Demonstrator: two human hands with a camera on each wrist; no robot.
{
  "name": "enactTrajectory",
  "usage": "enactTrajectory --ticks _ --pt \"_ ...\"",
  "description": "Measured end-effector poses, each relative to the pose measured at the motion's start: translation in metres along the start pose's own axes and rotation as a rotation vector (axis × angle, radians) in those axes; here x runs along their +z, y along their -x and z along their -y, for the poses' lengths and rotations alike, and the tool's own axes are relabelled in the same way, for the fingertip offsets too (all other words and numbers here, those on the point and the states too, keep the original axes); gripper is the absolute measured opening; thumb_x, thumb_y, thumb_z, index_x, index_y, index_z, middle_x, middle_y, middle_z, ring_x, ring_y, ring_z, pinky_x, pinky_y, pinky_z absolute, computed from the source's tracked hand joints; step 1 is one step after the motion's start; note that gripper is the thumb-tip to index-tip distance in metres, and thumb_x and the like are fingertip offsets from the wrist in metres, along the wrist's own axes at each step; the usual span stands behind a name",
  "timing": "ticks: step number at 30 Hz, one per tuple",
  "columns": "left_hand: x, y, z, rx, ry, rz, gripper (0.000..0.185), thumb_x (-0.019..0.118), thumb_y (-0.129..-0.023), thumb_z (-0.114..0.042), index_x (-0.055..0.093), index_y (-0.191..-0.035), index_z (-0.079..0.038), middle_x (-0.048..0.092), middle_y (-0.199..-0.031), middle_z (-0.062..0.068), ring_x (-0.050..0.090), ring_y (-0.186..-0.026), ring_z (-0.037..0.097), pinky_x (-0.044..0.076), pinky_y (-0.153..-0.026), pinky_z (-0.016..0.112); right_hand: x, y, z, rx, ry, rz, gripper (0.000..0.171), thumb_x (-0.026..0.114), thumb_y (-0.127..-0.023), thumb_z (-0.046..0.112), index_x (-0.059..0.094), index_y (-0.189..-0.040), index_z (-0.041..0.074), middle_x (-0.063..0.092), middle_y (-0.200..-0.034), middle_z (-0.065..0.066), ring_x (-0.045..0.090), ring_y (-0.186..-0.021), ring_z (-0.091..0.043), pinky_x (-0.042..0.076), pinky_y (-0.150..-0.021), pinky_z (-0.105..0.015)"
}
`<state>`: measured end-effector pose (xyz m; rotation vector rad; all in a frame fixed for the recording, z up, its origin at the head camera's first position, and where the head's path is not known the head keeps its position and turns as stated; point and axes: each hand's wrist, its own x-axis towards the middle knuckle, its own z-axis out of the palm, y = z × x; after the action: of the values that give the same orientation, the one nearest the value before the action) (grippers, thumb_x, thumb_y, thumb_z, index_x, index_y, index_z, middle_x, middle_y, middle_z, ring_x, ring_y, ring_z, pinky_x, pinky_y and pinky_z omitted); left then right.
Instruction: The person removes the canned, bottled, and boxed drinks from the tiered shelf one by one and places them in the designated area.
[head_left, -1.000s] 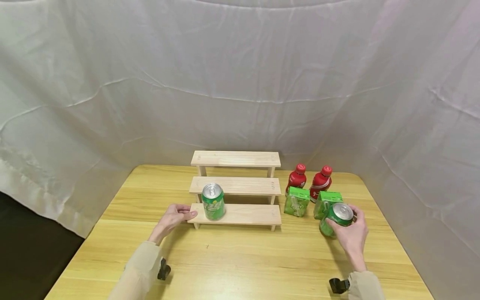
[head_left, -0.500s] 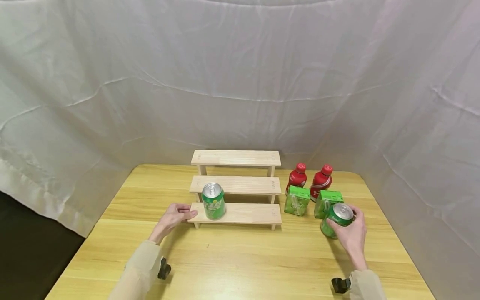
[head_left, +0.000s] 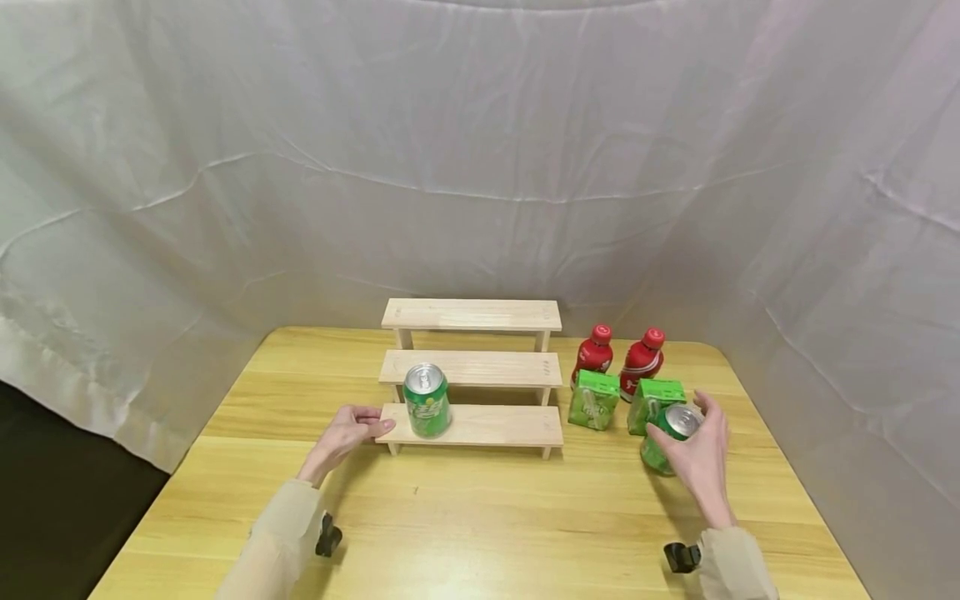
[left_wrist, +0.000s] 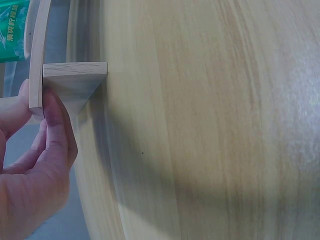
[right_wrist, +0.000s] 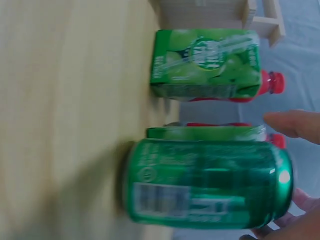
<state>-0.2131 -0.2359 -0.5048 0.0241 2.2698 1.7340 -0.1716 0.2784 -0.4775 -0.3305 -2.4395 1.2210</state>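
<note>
**Both hands at the stepped shelf and the drinks**

Landmark for this entry: the stepped wooden shelf [head_left: 471,371], standing on the desk [head_left: 480,525].

Nearest to me, right of the shelf's lowest step, I see the right hand [head_left: 696,458] around a green can [head_left: 664,440] that stands upright on the desk. In the right wrist view one finger [right_wrist: 292,123] stands clear of the can's top rim and the fingers look spread and loose; I cannot tell whether any of them presses the can.

At the shelf's left end, the left hand [head_left: 347,433] holds the lowest step. The left wrist view shows the thumb and fingers [left_wrist: 55,132] pinched on the board edge beside its support.

On that lowest step, toward its left end, a second green can [head_left: 427,401] stands upright, just beside the left hand.

Right of the shelf, just behind the first can, I log two green cartons [head_left: 594,402] side by side. Behind those, level with the shelf's middle step, stand two red bottles [head_left: 593,353].
</note>
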Motion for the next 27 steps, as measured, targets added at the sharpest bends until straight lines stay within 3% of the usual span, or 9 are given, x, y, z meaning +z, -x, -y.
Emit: enactTrajectory --ticks 6,11,17,24,27 --pt "0.005 -0.002 -0.003 -0.061 -0.036 -0.037 0.046 0.070 -0.093 -0.014 0.055 -0.123 0.018 0.069 -0.107 0.020 0.065 -0.090 0.014 0.058 -0.085 0.028 -0.001 -0.009 0.019 -0.106 0.052 -0.014 0.086 0.082 -0.077 0.007 0.033 -0.147 -0.004 0.040 -0.144 -0.031 0.036 -0.131 -0.048 0.031 -0.109 -0.061" --pt "0.005 -0.001 -0.005 -0.061 -0.043 -0.033 0.043 0.067 -0.095 -0.011 0.055 -0.124 0.018 0.068 -0.108 0.020 0.064 -0.089 0.013 0.058 -0.085 0.029 0.003 -0.018 0.040 -0.212 0.047 0.005 0.081 0.082 -0.078 0.008 0.037 -0.144 -0.006 0.042 -0.142 -0.031 0.036 -0.131 -0.048 0.031 -0.108 -0.062" --pt "0.004 0.000 -0.004 -0.054 -0.050 -0.025 0.044 0.067 -0.095 -0.011 0.054 -0.124 0.019 0.068 -0.108 0.022 0.064 -0.090 0.014 0.058 -0.087 0.033 0.017 -0.025 0.073 -0.301 0.010 0.105 0.080 0.081 -0.080 0.009 0.037 -0.145 -0.005 0.042 -0.144 -0.029 0.037 -0.133 -0.046 0.033 -0.109 -0.066" --pt "0.005 -0.001 -0.004 -0.066 -0.047 -0.039 0.042 0.068 -0.095 -0.011 0.056 -0.123 0.018 0.069 -0.105 0.018 0.065 -0.089 0.014 0.058 -0.086 0.029 0.044 -0.026 0.110 -0.329 -0.008 0.233 0.079 0.082 -0.080 0.013 0.040 -0.146 0.001 0.045 -0.144 -0.024 0.046 -0.126 -0.042 0.040 -0.108 -0.059" --pt "0.005 -0.001 -0.005 -0.069 -0.039 -0.048 0.042 0.069 -0.094 -0.011 0.056 -0.122 0.017 0.069 -0.104 0.016 0.065 -0.088 0.014 0.057 -0.084 0.027 0.060 -0.025 0.123 -0.329 -0.037 0.291 0.080 0.083 -0.080 0.014 0.040 -0.146 0.002 0.046 -0.145 -0.023 0.043 -0.135 -0.041 0.037 -0.114 -0.060"
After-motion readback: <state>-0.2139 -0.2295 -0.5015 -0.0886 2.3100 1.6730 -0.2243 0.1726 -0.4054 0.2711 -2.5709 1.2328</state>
